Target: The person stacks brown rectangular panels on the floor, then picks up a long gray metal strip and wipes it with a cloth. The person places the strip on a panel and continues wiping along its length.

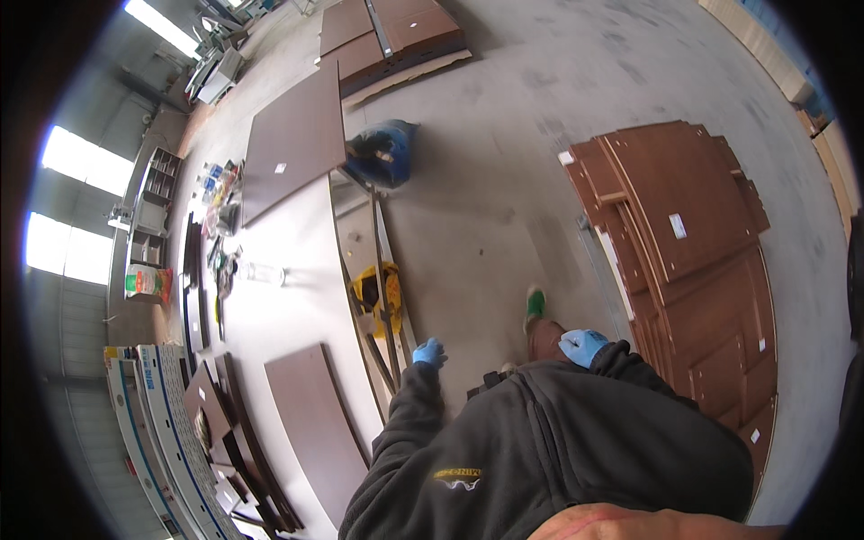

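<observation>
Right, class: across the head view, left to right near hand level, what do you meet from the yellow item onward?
Yellow item, left gloved hand, green shoe, right gloved hand, brown panel stack.

Yellow lettering (pixel 457 472) marks the dark grey fleece jacket (pixel 576 423); a small white rectangular label (pixel 678 226) toward one corner of a flat brown panel (pixel 657 175) seems too small to read.
</observation>
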### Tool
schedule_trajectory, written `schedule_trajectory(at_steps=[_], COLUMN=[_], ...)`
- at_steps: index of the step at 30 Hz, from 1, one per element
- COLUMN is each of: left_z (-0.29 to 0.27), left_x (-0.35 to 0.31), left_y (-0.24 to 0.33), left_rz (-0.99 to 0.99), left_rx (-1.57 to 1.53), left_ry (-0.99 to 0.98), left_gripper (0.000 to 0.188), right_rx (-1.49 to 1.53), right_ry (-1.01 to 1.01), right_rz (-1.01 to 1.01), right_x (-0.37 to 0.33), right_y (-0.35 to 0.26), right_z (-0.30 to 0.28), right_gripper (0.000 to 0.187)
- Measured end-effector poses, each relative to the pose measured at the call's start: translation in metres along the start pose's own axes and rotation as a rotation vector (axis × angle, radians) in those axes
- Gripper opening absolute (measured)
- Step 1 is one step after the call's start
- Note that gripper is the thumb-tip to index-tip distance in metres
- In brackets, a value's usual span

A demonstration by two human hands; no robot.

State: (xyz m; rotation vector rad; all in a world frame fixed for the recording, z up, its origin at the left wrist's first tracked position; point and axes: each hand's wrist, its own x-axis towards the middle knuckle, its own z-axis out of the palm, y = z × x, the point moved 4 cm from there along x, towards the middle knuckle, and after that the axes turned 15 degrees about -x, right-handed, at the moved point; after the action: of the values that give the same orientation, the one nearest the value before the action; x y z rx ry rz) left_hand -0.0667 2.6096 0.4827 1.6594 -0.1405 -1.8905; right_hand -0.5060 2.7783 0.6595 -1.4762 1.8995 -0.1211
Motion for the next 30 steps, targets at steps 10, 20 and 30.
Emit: schedule_trajectory(at_steps=[10,20,30], left_z=[0.172,0.231,0.421], left_x=[0.111,0.236,0.438], left_y=[0.149,0.29,0.562], left_rz=[-0.008,-0.258,-0.192], left_rx=[0.219,0.076,0.179], left_ry=[-0.062,0.17,0.099], left_gripper=[0.036,0.032,0.032], right_rx=[-0.062,-0.158,-0.065], right_ry=[0.018,0.045,0.01], right_rz=[-0.208,-0.32,-0.001], right_x=[0.32,0.584,0.813], right_y=[-0.064,-0.129,-0.111], right_z=[-0.193,-0.318,-0.409], right_gripper=[0.035,0.036,0.04])
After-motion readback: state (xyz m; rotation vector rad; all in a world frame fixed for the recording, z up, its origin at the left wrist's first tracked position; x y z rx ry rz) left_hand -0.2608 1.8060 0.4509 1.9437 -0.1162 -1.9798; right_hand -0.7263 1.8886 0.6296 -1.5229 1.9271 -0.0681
